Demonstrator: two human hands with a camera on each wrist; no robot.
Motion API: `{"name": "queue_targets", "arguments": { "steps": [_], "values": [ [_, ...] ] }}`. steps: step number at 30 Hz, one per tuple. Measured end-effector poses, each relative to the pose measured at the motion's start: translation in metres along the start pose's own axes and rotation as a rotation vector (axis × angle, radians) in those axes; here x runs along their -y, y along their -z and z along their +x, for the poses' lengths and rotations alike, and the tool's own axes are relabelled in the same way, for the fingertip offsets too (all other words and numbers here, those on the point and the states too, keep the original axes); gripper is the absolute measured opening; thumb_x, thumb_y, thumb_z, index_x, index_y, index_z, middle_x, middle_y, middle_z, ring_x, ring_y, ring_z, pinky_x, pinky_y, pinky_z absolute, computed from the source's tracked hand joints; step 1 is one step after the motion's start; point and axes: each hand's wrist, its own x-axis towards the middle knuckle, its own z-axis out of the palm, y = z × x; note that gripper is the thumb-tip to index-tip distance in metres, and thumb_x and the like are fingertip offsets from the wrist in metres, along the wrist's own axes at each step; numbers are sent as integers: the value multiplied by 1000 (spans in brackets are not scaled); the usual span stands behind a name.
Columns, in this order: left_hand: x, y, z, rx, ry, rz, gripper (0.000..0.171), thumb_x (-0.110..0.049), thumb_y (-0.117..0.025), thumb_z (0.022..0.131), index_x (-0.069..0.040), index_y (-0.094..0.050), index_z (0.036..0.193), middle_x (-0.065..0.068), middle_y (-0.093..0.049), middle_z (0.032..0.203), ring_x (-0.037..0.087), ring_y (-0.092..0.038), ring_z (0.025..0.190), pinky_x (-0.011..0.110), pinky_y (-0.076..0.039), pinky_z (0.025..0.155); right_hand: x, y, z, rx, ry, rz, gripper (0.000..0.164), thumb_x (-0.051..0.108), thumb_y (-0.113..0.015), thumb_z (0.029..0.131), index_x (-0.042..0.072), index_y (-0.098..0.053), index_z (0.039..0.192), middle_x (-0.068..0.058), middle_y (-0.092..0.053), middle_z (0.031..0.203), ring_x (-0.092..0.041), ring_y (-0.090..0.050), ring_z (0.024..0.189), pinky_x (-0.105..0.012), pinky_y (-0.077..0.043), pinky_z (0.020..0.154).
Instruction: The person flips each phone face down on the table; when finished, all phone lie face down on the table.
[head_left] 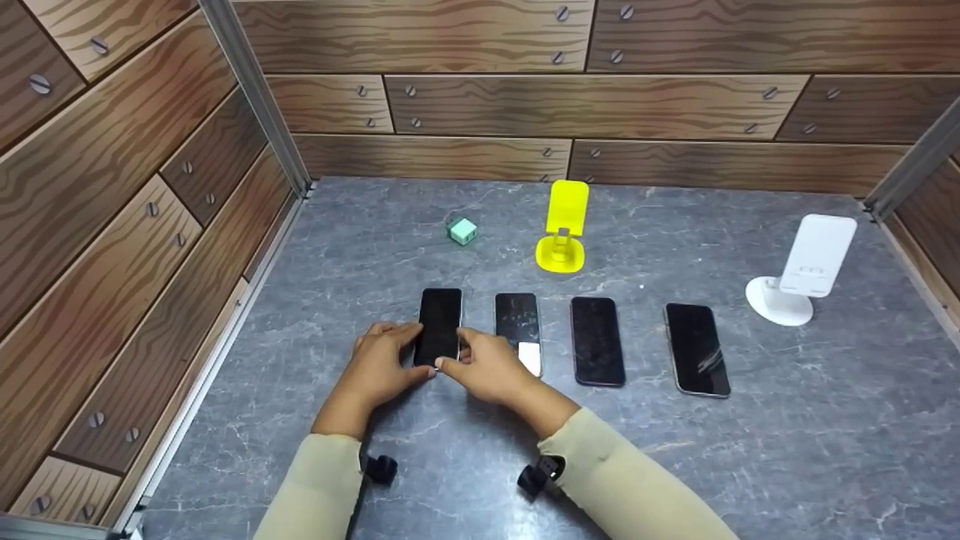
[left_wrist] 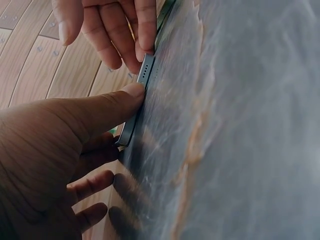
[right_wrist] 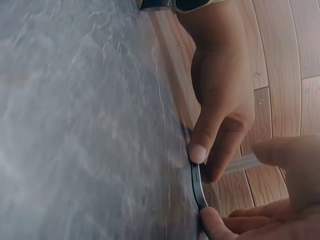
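Leftmost phone (head_left: pixel 439 326) between left hand (head_left: pixel 384 364) and right hand (head_left: pixel 491 367).

You have before you a grey tabletop (head_left: pixel 652 262) with pale veins, like marble. Behind the tabletop you see a back wall (head_left: pixel 480 105) of brown wood-pattern planks with screw heads. To its left and right you find similar side walls (head_left: pixel 112 300). Grey metal posts (head_left: pixel 255 94) rise at its far corners, and light shines softly on its near part.

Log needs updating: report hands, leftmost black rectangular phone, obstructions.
Left hand, right hand: touching edges of leftmost phone. Phone on grey marbled tabletop. Nothing visibly in the way.
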Motion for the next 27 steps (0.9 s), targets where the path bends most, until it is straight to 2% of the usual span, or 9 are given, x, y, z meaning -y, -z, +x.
{"name": "queue_targets", "arguments": {
  "steps": [7,14,21,27],
  "values": [
    [2,0,-1,-18,-22,-4,73,-36,-92,89,-8,-66,151,10,-68,152,33,-56,145,57,-37,123,0,-3,0,-21,-35,99,69,25,-74,102,-14,-50,155,-31,-67,143,-39,-71,128,-50,-58,108],
    [4,1,-2,-29,-57,3,66,-33,-92,90,-9,-70,147,8,-71,148,32,-58,144,57,-37,121,0,-5,0,-53,-58,231,65,16,-75,101,-14,-51,153,-34,-63,146,-44,-67,132,-51,-55,112],
    [5,2,-3,-33,-62,6,64,-35,-91,91,-9,-71,145,7,-72,147,30,-58,145,57,-36,120,2,-8,1,-72,-31,286,71,12,-76,100,-14,-43,158,-35,-61,147,-46,-66,132,-53,-53,114],
    [8,1,-3,-31,-67,-27,62,-37,-91,91,-10,-73,143,8,-73,145,34,-58,144,61,-34,123,1,-7,7,-96,-41,408,71,7,-75,100,-16,-41,158,-32,-60,147,-44,-64,134,-49,-53,116]
  ]
}}
